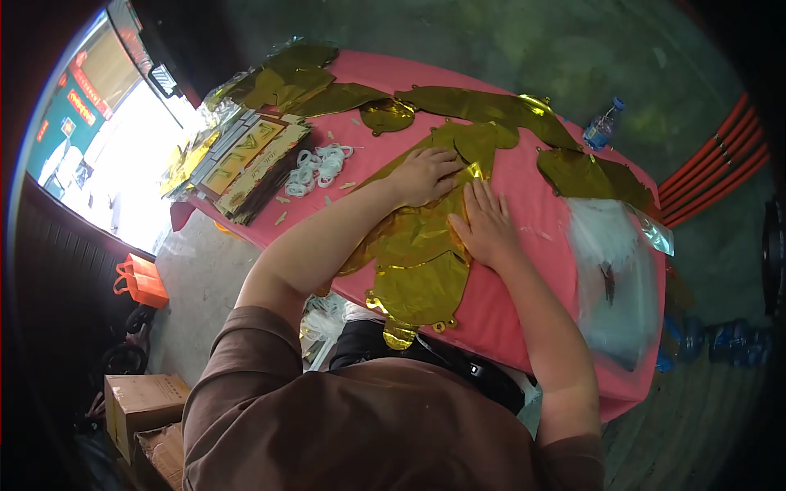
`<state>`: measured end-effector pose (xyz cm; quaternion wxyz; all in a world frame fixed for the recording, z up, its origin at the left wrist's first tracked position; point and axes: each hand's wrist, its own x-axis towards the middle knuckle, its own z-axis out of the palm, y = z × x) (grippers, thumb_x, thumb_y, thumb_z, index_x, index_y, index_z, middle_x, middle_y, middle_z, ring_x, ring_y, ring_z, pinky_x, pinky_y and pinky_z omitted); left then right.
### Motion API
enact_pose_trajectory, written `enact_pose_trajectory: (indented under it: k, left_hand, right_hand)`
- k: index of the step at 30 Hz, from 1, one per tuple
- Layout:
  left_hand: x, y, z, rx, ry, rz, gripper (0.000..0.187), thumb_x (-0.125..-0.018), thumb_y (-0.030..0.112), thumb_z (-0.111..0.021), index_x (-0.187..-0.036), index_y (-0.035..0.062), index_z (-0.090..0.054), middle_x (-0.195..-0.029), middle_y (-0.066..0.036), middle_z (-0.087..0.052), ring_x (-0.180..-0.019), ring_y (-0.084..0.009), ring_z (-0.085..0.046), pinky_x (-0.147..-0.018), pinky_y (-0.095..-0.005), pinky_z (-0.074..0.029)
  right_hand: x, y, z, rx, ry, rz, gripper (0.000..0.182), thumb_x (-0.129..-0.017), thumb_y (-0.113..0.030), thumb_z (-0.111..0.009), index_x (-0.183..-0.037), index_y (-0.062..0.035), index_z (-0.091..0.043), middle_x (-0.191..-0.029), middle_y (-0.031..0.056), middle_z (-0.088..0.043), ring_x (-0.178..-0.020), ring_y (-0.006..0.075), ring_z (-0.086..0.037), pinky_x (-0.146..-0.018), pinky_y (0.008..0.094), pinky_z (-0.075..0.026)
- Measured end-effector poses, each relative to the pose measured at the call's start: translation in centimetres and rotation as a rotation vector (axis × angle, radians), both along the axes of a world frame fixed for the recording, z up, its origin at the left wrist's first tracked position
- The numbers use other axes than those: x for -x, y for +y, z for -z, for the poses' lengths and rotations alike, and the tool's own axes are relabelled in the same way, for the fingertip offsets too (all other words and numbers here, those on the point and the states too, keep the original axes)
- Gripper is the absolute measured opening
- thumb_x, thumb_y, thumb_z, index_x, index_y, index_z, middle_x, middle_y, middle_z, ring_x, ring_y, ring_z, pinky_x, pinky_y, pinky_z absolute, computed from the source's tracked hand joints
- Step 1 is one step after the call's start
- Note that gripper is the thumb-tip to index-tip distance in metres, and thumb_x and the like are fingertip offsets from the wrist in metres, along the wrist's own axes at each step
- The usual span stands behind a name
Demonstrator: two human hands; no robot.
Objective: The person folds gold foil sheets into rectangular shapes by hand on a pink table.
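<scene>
Gold foil [417, 233] lies flat on the pink-covered desk [512, 307], layered, running from mid-desk to the near edge; its lowest tab pokes past that edge toward the person's body. Bare pink strip between the foil and the clear plastic bags [614, 278] on the right: open room there. Left side tighter: white string coils [319, 168] and the card stack [250, 159] sit beyond the left forearm. Far side has more foil pieces [483, 104] along the edge, bottle [602, 124] by the far-right edge.

Pose: both arms reach forward, converging. Left grip [427, 175] palm down, fingers pointing right, slightly bent. Right grip [486, 222] palm down, fingers pointing away, thumb out to the left.

Both grips open, nothing clasped. Foil is under the left grip; right grip rests at its right border, thumb and fingertips touching it.
</scene>
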<state>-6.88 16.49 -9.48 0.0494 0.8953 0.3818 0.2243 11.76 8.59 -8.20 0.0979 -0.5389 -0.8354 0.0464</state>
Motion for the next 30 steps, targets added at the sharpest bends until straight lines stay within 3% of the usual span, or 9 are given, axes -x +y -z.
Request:
enact_pose_trajectory:
  k: [30]
  left_hand:
    - [-0.04,-0.36,-0.19,-0.040,0.005,-0.025,0.042,-0.086,0.030,-0.051,-0.124,0.0109,-0.051,-0.132,-0.013,-0.045,-0.123,-0.0294,-0.040,-0.102,-0.0439,-0.030]
  right_hand:
    - [-0.01,-0.17,0.35,0.015,0.004,0.000,0.068,-0.091,-0.046,-0.038,-0.139,0.0005,-0.025,-0.146,0.0185,-0.023,-0.137,0.0282,-0.017,-0.110,0.0465,-0.013]
